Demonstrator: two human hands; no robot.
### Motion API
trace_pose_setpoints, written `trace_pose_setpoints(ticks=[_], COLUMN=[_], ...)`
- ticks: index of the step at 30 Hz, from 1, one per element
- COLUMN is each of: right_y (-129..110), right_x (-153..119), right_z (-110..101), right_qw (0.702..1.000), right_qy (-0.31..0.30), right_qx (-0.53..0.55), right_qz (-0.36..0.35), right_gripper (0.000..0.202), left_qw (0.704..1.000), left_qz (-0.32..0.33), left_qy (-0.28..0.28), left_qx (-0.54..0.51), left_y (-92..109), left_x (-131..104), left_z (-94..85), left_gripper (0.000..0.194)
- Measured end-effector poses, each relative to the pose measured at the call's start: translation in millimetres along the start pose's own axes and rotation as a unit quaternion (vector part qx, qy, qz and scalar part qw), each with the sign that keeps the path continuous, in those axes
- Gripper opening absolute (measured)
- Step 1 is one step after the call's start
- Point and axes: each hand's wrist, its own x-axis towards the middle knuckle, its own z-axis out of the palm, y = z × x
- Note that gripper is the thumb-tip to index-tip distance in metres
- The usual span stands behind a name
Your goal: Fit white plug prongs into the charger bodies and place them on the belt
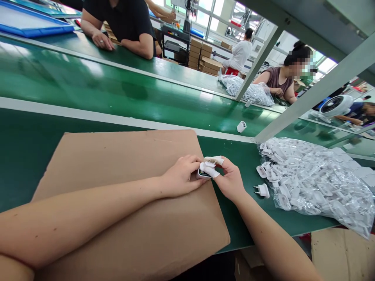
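My left hand (pixel 184 175) rests on a cardboard sheet (pixel 129 156) and is closed around a small white charger housing (pixel 203 175). The housing's open end faces up, with dark parts showing inside. My right hand (pixel 231 179) wears white covers on its thumb and forefinger. Between those fingertips it pinches a white plug cap with metal pins (pixel 211 160), held at the mouth of the housing; whether the two parts touch cannot be made out. To the right of my right hand, a loose white plug cap (pixel 263 190) lies on the green bench.
A clear plastic bag (pixel 319 183) full of white plug caps lies at the right. One white charger piece (pixel 241 126) stands on the green conveyor belt (pixel 117 86) beyond the pale rail. A slanted metal post (pixel 316 89) rises at the right. Other people sit across the belt.
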Motion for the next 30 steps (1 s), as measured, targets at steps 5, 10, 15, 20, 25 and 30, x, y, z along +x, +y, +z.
trace_pose_setpoints(ticks=[5, 10, 15, 20, 25, 30], right_y=[-1.7, -1.8, -1.6, -1.5, 0.0, 0.7], right_x=[-2.6, -4.1, -4.7, -6.4, -6.8, -5.8], right_z=[-1.1, -2.2, -1.9, -2.0, -2.5, -2.0], right_qw=[0.996, 0.989, 0.982, 0.974, 0.971, 0.973], right_qy=[0.010, 0.013, 0.002, 0.032, 0.046, 0.046], right_qx=[-0.059, -0.112, -0.134, -0.139, -0.132, -0.133], right_qz=[-0.064, -0.094, -0.133, -0.178, -0.194, -0.184], right_gripper=[0.020, 0.020, 0.020, 0.022, 0.024, 0.024], left_qw=[1.000, 1.000, 1.000, 1.000, 0.999, 0.999], left_qz=[-0.003, -0.006, -0.017, -0.015, -0.016, -0.030], left_qy=[-0.004, -0.005, -0.011, -0.013, -0.009, 0.011], left_qx=[-0.002, 0.006, -0.001, -0.020, -0.027, -0.041], left_y=[-0.3, -2.6, -3.6, -2.8, -2.8, 0.5], left_x=[0.0, -0.2, -0.2, 0.7, 1.0, 1.6], left_z=[0.0, 1.4, 1.2, -0.2, 0.3, -0.5], left_gripper=[0.021, 0.019, 0.020, 0.018, 0.017, 0.024])
